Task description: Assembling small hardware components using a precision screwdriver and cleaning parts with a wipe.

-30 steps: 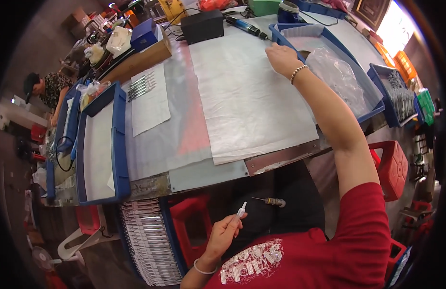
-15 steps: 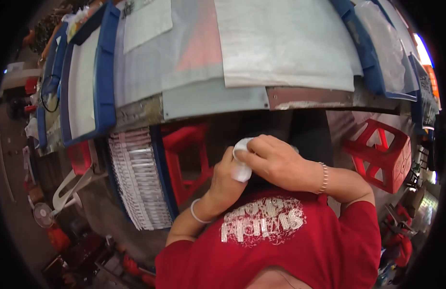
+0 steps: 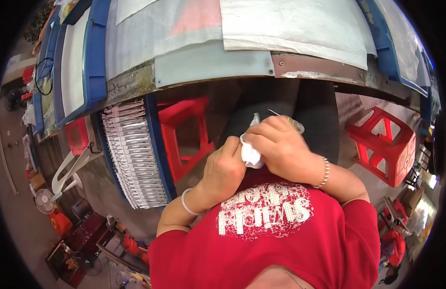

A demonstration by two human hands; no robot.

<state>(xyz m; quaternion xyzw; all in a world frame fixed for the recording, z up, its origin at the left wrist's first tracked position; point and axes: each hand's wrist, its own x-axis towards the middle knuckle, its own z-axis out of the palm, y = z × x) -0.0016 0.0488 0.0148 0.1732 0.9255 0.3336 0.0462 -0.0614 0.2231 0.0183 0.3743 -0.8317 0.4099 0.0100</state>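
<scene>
1. Your right hand (image 3: 284, 147) has its fingers folded around a crumpled white cloth (image 3: 251, 155), in front of your chest, left of those fingers.
2. Your left hand (image 3: 225, 166) is curled just beside the cloth; I cannot tell what it grips.
3. A narrow pale tip (image 3: 255, 119) pokes out beyond the right fingers, its long axis pointing away from you, toward the table edge (image 3: 133, 83).

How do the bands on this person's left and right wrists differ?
The white band on the left wrist looks smooth and continuous; the beaded bracelet on the right is made of small separate beads. The white band is plain white, while the beaded bracelet looks darker. Both circle a wrist just behind the hand.
</scene>
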